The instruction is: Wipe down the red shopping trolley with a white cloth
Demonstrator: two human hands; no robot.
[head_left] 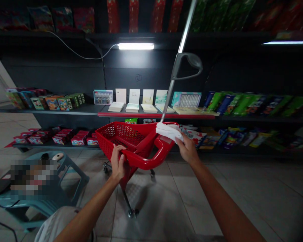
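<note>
A red plastic shopping cart (131, 155) on wheels stands in front of me, with a perforated basket and a looped handle. My left hand (118, 162) is closed over the cart's near left edge, thumb on the outer side. My right hand (187, 148) is closed on a white cloth (168, 131), which lies pressed on the right end of the red handle. A metal pole (168, 95) rises from the cart beside the cloth and carries a grey loop grip (175, 67) higher up. The cloth hides the pole's foot.
Behind the cart, dark shelves hold books (132, 107), boxes (59, 102) and green and blue packets (234, 103). A lit tube lamp (136, 46) hangs above. On the left is a blue-green plastic stool (75, 178) with things on it, partly blurred out. Floor tiles (192, 198) lie below.
</note>
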